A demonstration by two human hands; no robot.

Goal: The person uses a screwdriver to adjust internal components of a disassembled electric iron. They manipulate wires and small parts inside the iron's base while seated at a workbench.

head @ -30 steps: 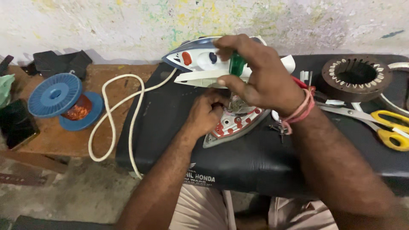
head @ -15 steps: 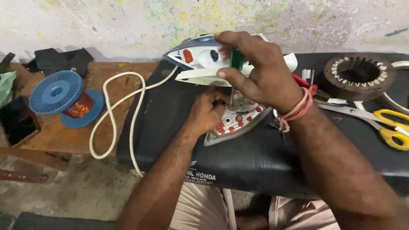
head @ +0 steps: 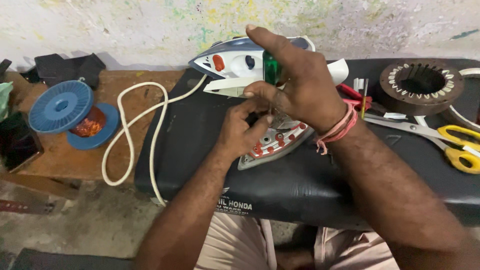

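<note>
The right hand [head: 300, 82] had its grip closed around the translucent green handle of a screwdriver [head: 271, 68], held upright with its shaft pointing down at the metal soleplate of a dismantled clothes iron, grey with red fittings [head: 277, 142]. That soleplate lay near the middle of a black padded cushion [head: 200, 165]. The left hand [head: 242, 132] rested against the soleplate's left edge, its fingers curled at the screwdriver's tip; whether its grip pinched anything could not be told. Just behind the soleplate sat the iron's white and blue plastic housing [head: 235, 62], from which a cream power cord [head: 130, 135] looped leftward off the cushion onto a brown wooden counter [head: 145, 105]. Further left of the soleplate, on that counter, lay a blue plastic spool of copper wire [head: 75, 115]. To the right of the soleplate lay scissors with yellow handles [head: 440, 135], and behind them a round dark motor stator [head: 421, 85].
</note>
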